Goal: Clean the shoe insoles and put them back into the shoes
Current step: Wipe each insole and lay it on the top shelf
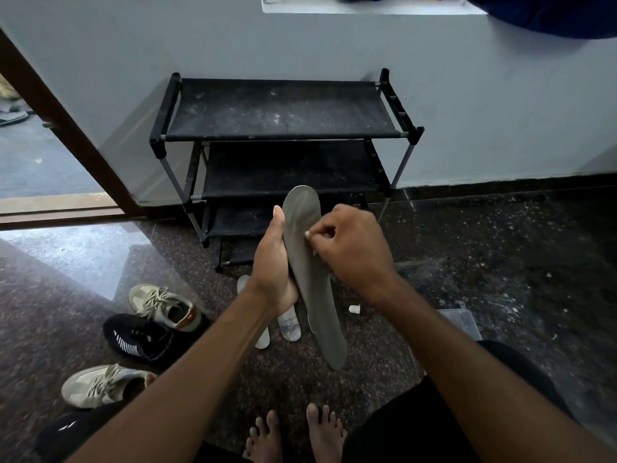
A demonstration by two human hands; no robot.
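I hold the grey insole (312, 279) up in front of me, toe end pointing toward the black shoe rack (280, 128). My left hand (272, 262) is wrapped round its left edge, thumb lying up along the side. My right hand (354, 252) has its fingers curled tight, tips bunched and pinching at the insole's right edge; whether anything small sits between them I cannot tell. Below on the speckled floor (467, 262) lie two white insoles (289, 325) beside a small white cap (354, 309). To my left are two beige sneakers (160, 305) and a black sneaker (143, 339) — the black one touching the upper beige one.
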